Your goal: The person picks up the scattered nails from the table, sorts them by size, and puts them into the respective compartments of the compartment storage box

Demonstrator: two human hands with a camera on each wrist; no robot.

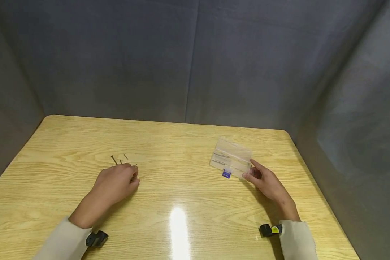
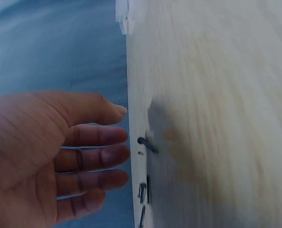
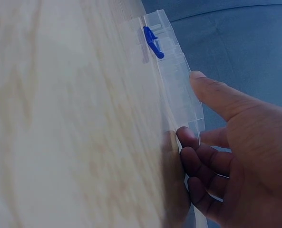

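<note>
My left hand hovers over several dark screws on the left of the table. Its fingers are loosely bent with nothing between them in the left wrist view, where a screw lies just beyond the fingertips. A clear plastic box lies at the right with its lid raised at the back. Inside, long thin metal pieces lie toward its left end. My right hand grips the box's right end between thumb and fingers; a blue latch sticks out from its front.
The wood-grain table has a bright light reflection near its front. Dark grey cloth hangs behind it and on both sides. Each wrist wears a black strap device by the sleeve.
</note>
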